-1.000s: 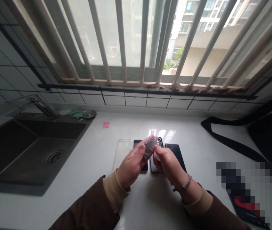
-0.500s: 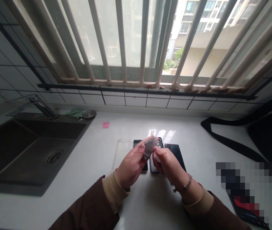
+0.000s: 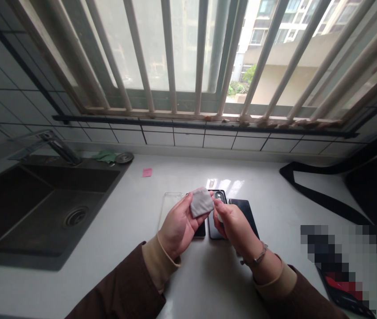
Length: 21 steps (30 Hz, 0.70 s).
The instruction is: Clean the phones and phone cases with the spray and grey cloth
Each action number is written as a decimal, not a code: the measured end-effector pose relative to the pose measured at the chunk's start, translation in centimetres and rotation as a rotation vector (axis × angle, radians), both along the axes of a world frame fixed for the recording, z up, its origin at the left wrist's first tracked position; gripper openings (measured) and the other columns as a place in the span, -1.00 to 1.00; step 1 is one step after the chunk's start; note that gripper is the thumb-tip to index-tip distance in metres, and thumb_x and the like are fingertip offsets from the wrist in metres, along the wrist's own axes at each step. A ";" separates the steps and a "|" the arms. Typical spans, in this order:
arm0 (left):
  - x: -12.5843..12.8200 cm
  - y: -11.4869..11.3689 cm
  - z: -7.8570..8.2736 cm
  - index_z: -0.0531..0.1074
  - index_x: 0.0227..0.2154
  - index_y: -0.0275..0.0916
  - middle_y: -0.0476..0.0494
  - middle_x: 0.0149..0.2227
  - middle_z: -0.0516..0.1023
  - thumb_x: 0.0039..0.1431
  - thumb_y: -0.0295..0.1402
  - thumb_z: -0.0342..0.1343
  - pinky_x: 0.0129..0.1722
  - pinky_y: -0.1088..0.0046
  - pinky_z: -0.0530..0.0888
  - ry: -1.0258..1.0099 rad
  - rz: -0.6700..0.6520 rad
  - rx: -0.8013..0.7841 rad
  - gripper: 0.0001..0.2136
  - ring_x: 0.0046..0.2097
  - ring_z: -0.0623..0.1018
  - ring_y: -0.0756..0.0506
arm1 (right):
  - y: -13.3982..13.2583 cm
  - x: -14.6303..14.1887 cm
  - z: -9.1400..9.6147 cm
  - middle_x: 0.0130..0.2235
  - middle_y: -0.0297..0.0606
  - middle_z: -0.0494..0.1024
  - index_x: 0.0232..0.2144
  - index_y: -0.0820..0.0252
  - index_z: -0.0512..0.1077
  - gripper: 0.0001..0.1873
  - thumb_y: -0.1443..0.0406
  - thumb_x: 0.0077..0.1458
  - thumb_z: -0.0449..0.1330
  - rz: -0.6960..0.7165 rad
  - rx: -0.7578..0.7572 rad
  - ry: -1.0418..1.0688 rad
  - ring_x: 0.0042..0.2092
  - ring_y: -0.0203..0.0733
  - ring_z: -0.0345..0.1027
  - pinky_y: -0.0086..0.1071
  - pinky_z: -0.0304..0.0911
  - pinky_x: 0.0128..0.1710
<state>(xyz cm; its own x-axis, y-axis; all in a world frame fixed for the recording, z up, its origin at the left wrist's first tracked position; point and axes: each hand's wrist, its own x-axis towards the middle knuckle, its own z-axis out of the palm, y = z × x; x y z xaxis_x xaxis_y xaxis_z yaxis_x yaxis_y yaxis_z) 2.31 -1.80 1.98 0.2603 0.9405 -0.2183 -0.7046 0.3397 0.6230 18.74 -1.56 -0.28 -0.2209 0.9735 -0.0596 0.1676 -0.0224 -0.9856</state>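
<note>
Gripping one grey cloth (image 3: 201,202), left hand (image 3: 177,226) and right hand (image 3: 233,226); three phones (image 3: 243,212), one clear case (image 3: 168,208) below.

- Grey cloth (image 3: 201,202): soft, matt fabric.
- Counter (image 3: 188,274): smooth, glossy white.
- Phone case (image 3: 168,209): clear plastic.
- Phones (image 3: 245,212): glossy black.
- Sink (image 3: 25,208): dark, matt.

Both arms wear dark brown sleeves (image 3: 122,292) of thick, loose cloth, with beige cuffs (image 3: 158,263) of an under-layer showing at the wrists. A thin bracelet (image 3: 257,258) – small links or beads – circles the wrist behind the right hand (image 3: 237,226).
</note>
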 end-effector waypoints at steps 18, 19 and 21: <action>0.3 -1.1 -0.3 0.52 0.21 -0.17 -0.30 0.34 0.45 0.47 -0.25 0.10 0.40 0.10 0.30 0.013 -0.088 0.220 -0.65 0.39 0.38 -0.30 | -0.1 -0.4 -0.4 -0.74 -0.36 0.22 -0.72 0.13 0.23 -0.17 -0.36 0.24 -0.02 0.035 -0.078 -0.020 -0.66 -0.35 0.00 -0.38 -0.12 -0.63; 0.3 -1.1 -0.3 0.53 0.21 -0.17 -0.31 0.34 0.45 0.47 -0.25 0.10 0.40 0.09 0.30 0.011 -0.089 0.217 -0.65 0.39 0.39 -0.30 | -0.1 -0.4 -0.3 -0.74 -0.36 0.22 -0.72 0.13 0.22 -0.18 -0.36 0.24 -0.02 0.029 -0.078 -0.017 -0.65 -0.35 0.00 -0.38 -0.12 -0.63; 0.3 -1.1 -0.4 0.53 0.21 -0.17 -0.30 0.35 0.44 0.47 -0.25 0.10 0.41 0.10 0.29 0.009 -0.096 0.219 -0.65 0.38 0.39 -0.30 | -0.1 -0.4 -0.2 -0.73 -0.35 0.23 -0.72 0.13 0.23 -0.18 -0.35 0.24 0.00 0.014 -0.090 -0.021 -0.65 -0.35 0.01 -0.38 -0.12 -0.63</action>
